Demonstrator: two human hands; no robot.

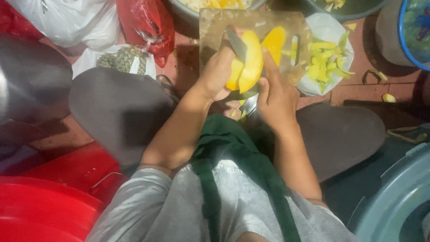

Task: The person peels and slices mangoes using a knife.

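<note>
While my left hand (219,71) clamps the peeled yellow mango (248,62) over the cutting board (215,22), my right hand (275,98) grips the knife (236,44), fingers closed. Peeling looks finished; most slicing seems left. Cut strips (324,60) lie alongside.

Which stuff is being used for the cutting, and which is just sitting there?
In use: mango, knife, left hand, right hand, cutting board.
Lying about: pineapple, red bag, white bag, red tub.
</note>
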